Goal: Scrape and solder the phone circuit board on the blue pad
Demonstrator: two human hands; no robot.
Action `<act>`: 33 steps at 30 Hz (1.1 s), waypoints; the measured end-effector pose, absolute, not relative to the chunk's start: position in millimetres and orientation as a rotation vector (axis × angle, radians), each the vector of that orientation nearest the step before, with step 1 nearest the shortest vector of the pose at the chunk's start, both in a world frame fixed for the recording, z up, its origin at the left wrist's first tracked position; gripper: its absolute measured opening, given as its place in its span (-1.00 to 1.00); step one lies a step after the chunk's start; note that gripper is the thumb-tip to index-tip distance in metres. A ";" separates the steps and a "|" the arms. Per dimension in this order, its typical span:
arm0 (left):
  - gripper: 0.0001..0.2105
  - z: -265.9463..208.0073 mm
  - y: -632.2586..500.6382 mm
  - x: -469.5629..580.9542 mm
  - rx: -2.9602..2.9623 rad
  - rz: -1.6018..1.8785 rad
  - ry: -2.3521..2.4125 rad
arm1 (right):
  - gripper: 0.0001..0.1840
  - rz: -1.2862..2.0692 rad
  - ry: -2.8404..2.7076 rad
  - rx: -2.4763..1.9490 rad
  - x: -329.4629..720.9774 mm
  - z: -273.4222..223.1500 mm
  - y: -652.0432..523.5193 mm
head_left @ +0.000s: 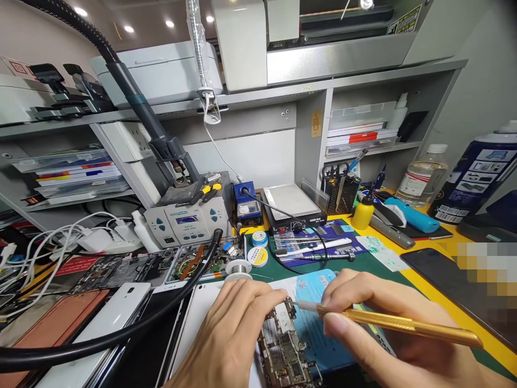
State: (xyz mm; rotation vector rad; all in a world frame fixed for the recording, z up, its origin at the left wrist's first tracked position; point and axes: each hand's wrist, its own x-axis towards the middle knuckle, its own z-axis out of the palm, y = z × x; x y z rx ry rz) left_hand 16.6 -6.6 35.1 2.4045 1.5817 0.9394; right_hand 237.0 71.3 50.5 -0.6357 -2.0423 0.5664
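A bare phone circuit board (288,345) lies at the front centre, crowded with dark chips and metal parts. Along its upper left edge, my left hand (230,328) is closed on it, fingers bent together and the fingertips at its top end. My right hand (375,323) pinches a gold pen-shaped tool (383,319) between thumb and fingers. This tool has a knurled handle, a pale collar and a thin tip, which meets or nearly meets the board's upper right corner. Exactly what the tip is cannot be made out. Beneath the board's right side is a light blue printed sheet (319,334).
A black hose (133,330) arcs across the left side, over several phones. Behind my hands are a solder spool (238,268), round tins, a toothbrush (315,247) and a small heating plate (293,205). A dark phone (456,291) lies right, near bottles and a spray can (474,178).
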 end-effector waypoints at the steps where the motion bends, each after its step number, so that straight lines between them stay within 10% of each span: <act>1: -0.32 34.5 -6.5 15.1 2.415 0.927 1.565 | -0.91 0.558 -2.046 -0.637 237.2 51.0 71.4; 33: -0.22 40.4 -6.5 12.9 2.500 1.127 1.584 | -0.88 0.769 -1.960 -0.677 240.0 52.2 73.9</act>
